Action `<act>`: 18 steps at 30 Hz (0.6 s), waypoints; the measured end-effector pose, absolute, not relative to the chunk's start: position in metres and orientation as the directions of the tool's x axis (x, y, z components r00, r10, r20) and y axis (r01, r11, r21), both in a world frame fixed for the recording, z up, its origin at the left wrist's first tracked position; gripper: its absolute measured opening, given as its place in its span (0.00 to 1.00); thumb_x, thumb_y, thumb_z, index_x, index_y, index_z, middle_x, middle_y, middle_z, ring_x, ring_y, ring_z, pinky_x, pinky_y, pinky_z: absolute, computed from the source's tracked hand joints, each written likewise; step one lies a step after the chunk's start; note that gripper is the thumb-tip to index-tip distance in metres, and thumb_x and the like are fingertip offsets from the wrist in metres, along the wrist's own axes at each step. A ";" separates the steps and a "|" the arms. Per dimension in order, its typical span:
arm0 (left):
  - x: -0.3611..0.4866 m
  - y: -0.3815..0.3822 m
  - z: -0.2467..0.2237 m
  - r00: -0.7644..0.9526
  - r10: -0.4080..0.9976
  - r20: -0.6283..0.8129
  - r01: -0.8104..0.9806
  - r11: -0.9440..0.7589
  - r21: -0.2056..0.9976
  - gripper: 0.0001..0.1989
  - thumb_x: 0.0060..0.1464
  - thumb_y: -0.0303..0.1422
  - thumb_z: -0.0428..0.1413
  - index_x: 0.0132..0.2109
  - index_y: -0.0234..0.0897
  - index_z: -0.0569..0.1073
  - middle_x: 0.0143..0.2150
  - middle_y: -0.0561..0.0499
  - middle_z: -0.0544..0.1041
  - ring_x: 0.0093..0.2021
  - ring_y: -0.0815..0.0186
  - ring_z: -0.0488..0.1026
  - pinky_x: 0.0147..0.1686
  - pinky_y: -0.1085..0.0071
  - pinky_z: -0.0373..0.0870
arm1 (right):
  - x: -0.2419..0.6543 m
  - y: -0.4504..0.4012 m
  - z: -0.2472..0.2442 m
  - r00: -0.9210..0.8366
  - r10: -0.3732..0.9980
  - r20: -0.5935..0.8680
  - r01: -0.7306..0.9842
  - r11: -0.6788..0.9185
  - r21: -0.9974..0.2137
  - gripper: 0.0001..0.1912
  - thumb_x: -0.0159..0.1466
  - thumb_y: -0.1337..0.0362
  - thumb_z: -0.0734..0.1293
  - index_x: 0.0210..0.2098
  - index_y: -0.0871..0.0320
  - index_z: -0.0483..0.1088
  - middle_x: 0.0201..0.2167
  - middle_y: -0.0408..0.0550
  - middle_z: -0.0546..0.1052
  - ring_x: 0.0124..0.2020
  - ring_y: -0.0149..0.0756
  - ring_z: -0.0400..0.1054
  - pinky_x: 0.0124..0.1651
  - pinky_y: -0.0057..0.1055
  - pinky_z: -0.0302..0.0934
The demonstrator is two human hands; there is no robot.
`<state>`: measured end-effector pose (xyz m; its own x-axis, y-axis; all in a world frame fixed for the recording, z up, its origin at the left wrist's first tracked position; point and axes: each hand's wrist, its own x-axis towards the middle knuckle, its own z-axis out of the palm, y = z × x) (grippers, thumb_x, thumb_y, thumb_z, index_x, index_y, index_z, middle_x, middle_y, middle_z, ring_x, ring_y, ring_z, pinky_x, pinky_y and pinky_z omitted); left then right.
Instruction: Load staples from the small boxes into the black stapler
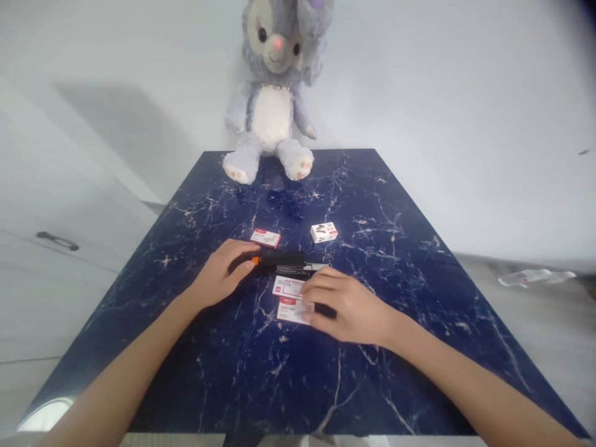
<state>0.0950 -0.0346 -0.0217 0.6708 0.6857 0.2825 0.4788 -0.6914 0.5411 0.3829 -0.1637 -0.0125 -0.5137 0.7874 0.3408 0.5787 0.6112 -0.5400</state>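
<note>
A black stapler with an orange end lies across the middle of the dark blue marbled table, its silver part pointing right. My left hand pinches the orange end between thumb and fingers. Just below the stapler, a flattened red-and-white box lies on the table, and my right hand has its curled fingers and thumb on the right part of it. The fingertips also reach near the stapler's silver end. Behind the stapler are a small red-and-white box and a white box with a dark picture.
A large grey plush toy sits at the table's far edge against the wall. A round white object is at the near left corner. Left of the table stands a white cabinet with a dark handle. Clear plastic lies beyond the right edge.
</note>
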 end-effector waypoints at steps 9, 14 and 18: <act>0.098 -0.042 -0.038 0.672 0.703 0.234 0.588 -0.698 0.409 0.24 0.61 0.37 0.57 0.63 0.43 0.68 0.54 0.46 0.76 0.53 0.56 0.74 0.55 0.58 0.70 | 0.379 -0.169 -0.024 -0.586 0.772 0.245 0.634 0.626 -0.454 0.04 0.65 0.63 0.70 0.38 0.56 0.71 0.47 0.51 0.74 0.42 0.38 0.71 0.45 0.37 0.69; 0.098 -0.041 -0.037 0.690 0.668 0.278 0.576 -0.740 0.347 0.24 0.61 0.36 0.58 0.63 0.41 0.67 0.53 0.45 0.77 0.52 0.55 0.73 0.55 0.57 0.71 | 0.377 -0.170 -0.018 -0.568 0.776 0.275 0.560 0.609 -0.562 0.03 0.64 0.69 0.68 0.34 0.55 0.69 0.45 0.49 0.76 0.43 0.37 0.72 0.47 0.36 0.69; 0.095 -0.040 -0.034 0.731 0.562 0.387 0.501 -0.827 0.255 0.23 0.61 0.34 0.58 0.63 0.42 0.67 0.59 0.43 0.74 0.57 0.54 0.72 0.59 0.54 0.69 | 0.380 -0.166 -0.011 -0.390 0.825 0.408 0.501 0.562 -0.658 0.07 0.63 0.68 0.70 0.31 0.54 0.68 0.44 0.49 0.76 0.43 0.37 0.73 0.46 0.36 0.70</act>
